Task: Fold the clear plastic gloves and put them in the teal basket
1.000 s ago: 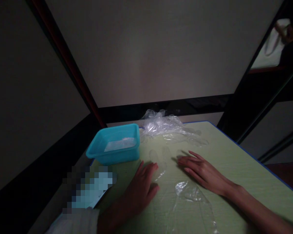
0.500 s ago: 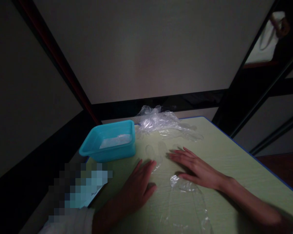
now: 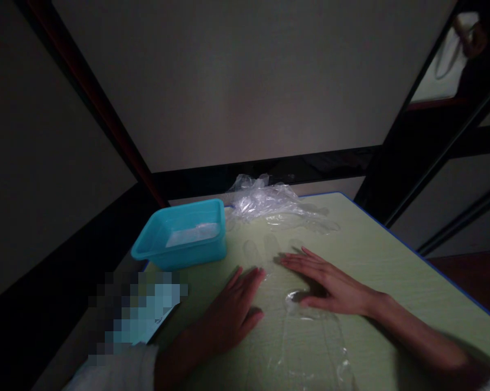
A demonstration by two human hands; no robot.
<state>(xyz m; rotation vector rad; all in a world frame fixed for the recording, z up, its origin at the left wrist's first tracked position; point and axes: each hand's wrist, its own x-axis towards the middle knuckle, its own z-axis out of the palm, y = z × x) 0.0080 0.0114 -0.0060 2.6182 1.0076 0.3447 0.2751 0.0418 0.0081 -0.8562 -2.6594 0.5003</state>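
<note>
A clear plastic glove (image 3: pixel 314 339) lies flat on the pale green table, its fingers pointing away from me. My left hand (image 3: pixel 233 312) rests at the glove's left side, fingers stretched forward and thumb apart. Over the glove's right side lies my right hand (image 3: pixel 324 282), palm down with the fingers extended and the thumb spread near the glove's thumb part. Neither hand grips anything. Beyond them, a crumpled pile of clear plastic gloves (image 3: pixel 265 201) sits at the table's far edge.
A turquoise plastic basket (image 3: pixel 188 255) with something whitish and flat inside stands at the far left of the table (image 3: pixel 375 260). A blurred-out light blue item (image 3: pixel 151 315) lies at the left edge. Cabinet panels (image 3: pixel 237 87) rise behind. A white bag (image 3: pixel 444 70) is at upper right.
My right hand has slid slightly left over the glove. My left hand has shifted a little to the right. The glove looks flatter near my right thumb.
</note>
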